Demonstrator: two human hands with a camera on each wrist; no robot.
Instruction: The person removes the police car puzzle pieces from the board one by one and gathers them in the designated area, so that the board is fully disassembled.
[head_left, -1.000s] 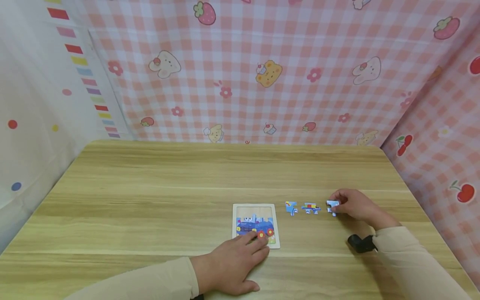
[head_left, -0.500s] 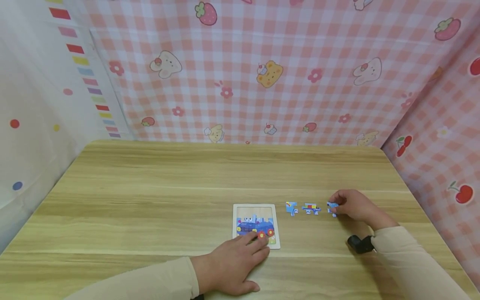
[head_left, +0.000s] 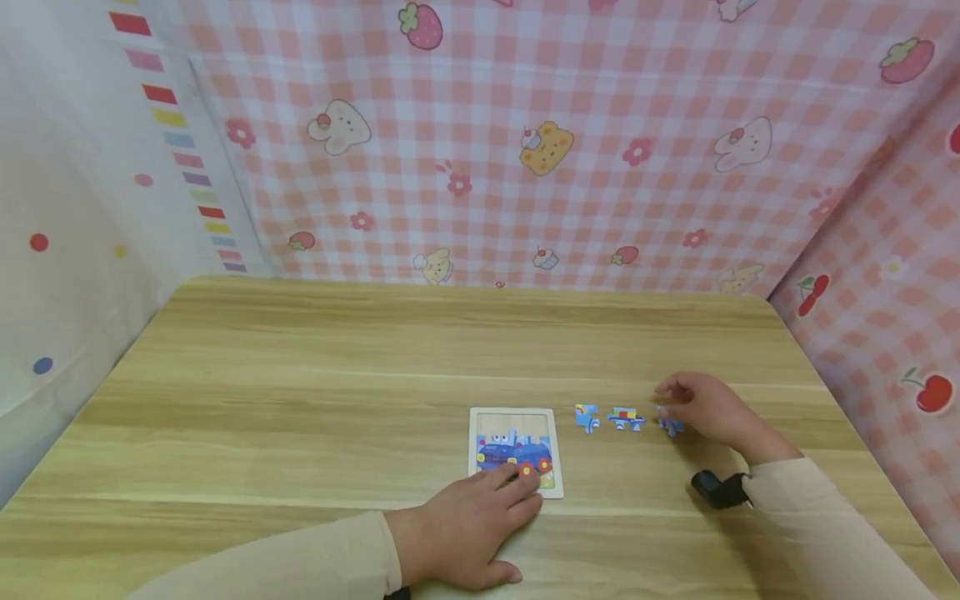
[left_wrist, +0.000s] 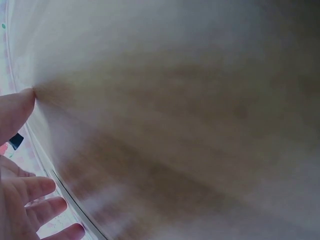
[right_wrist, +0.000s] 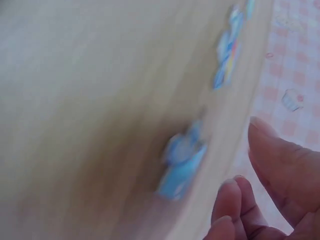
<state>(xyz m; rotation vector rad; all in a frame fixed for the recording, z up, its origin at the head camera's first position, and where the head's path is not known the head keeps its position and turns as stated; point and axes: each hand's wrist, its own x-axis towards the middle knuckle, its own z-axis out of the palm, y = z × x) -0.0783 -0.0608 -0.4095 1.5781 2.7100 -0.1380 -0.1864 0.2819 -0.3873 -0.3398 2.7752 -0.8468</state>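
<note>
My left hand (head_left: 476, 525) lies flat, fingertips on the lower part of a framed puzzle board (head_left: 514, 410) that shows a blue cartoon truck. Bare wood shows in the board's upper part. Just right of the board, three loose jigsaw pieces lie in a row: a light blue one (head_left: 585, 415), one with red and yellow blocks (head_left: 626, 417) and a blue one (head_left: 671, 427). Over the blue piece hovers my right hand (head_left: 708, 408), thumb and fingers apart. In the right wrist view that piece (right_wrist: 182, 162) lies on the table, with nothing between the fingers.
The wooden table (head_left: 300, 400) backs onto a pink checked curtain (head_left: 480, 100). More patterned cloth hangs at both sides. A black wrist camera (head_left: 716, 490) sits below my right wrist.
The right fingers have turned the blue piece, let go of it and lifted slightly away. My left hand stays on the board. The head view has shifted a little.
</note>
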